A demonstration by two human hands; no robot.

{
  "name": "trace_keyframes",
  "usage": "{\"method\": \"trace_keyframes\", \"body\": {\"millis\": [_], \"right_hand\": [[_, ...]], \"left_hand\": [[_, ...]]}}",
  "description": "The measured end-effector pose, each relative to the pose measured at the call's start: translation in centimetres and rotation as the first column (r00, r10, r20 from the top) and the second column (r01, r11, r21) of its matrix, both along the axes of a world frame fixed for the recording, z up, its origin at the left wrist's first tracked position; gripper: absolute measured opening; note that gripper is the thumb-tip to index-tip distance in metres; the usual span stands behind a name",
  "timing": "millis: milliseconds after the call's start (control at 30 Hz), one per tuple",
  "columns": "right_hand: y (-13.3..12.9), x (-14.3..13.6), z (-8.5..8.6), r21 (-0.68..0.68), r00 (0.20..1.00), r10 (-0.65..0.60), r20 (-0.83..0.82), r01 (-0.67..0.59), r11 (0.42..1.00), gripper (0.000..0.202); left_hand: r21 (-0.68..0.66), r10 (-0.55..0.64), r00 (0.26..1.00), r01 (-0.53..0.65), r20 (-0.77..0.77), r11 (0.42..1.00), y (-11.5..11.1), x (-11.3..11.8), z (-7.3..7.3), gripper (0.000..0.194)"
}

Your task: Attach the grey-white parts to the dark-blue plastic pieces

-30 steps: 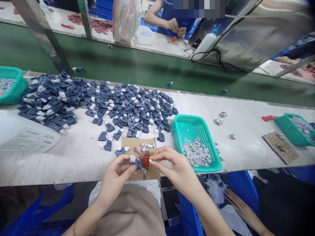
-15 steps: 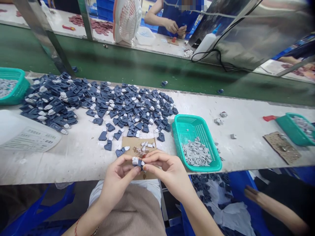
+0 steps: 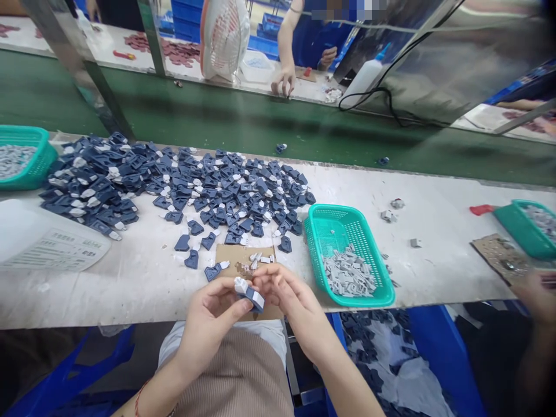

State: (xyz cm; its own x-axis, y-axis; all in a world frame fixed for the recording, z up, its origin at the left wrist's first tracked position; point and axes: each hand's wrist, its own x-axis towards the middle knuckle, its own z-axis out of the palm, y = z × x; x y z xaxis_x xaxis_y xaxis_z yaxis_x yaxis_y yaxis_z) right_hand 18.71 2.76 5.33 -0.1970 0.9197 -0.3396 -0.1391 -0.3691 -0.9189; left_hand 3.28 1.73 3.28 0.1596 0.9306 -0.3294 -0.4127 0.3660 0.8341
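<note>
My left hand (image 3: 211, 315) pinches a dark blue part with white pieces (image 3: 249, 294) at both ends, just over the table's front edge. Close to its right side is my right hand (image 3: 295, 301), fingers curled and apart, with nothing visible between them. Beneath and behind the hands lies a brown cardboard piece (image 3: 226, 252) bearing a few small grey-white pieces (image 3: 261, 260). A large pile of blue parts with white tips (image 3: 226, 185) spreads behind it. To the right, a green basket (image 3: 313, 255) holds small grey pieces.
A white jug (image 3: 52, 237) and another green basket (image 3: 41, 153) are at the left. On the right are a cardboard piece (image 3: 499, 255), a basket (image 3: 516, 229) and a blurred co-worker's hand (image 3: 538, 298). Across the green strip, another person's hand (image 3: 284, 82) touches the far table's edge.
My right hand has let go of the blue part and its fingers have spread. The part has turned in my left hand. The person opposite has reached toward the far table's edge.
</note>
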Motion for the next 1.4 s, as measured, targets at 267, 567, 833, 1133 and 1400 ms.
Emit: {"method": "trace_keyframes", "body": {"millis": [267, 567, 833, 1133, 1400], "right_hand": [[-0.6, -2.4, 0.0, 0.012, 0.999, -0.029, -0.032, 0.029, 1.000, 0.030], [-0.6, -1.7, -0.5, 0.059, 0.992, -0.069, 0.107, 0.063, 0.996, 0.038], [1.6, 8.2, 0.2, 0.307, 0.641, -0.244, 0.728, 0.014, 0.952, 0.030], [7.0, 21.6, -1.1, 0.050, -0.283, -0.332, 0.900, -0.689, 0.723, 0.030], [8.5, 23.1, -1.1, -0.021, -0.243, -0.309, 0.920, -0.815, 0.579, 0.025]], "left_hand": [[-0.003, -0.016, 0.997, 0.016, 0.080, 1.000, 0.1, 0.9, 0.1, 0.012], [0.444, -0.115, 0.899, 0.316, -0.423, 0.838, 2.4, -0.6, 0.7, 0.037], [0.596, -0.057, 0.791, 0.505, -0.610, 0.625, 5.6, -2.3, 1.4, 0.025], [0.503, 0.310, 0.549, 0.243, -0.777, 0.830, 16.3, -3.4, 3.3, 0.023], [0.385, 0.325, 0.265, 0.218, -0.908, 0.897, 31.9, -3.7, 2.1, 0.032]]}}
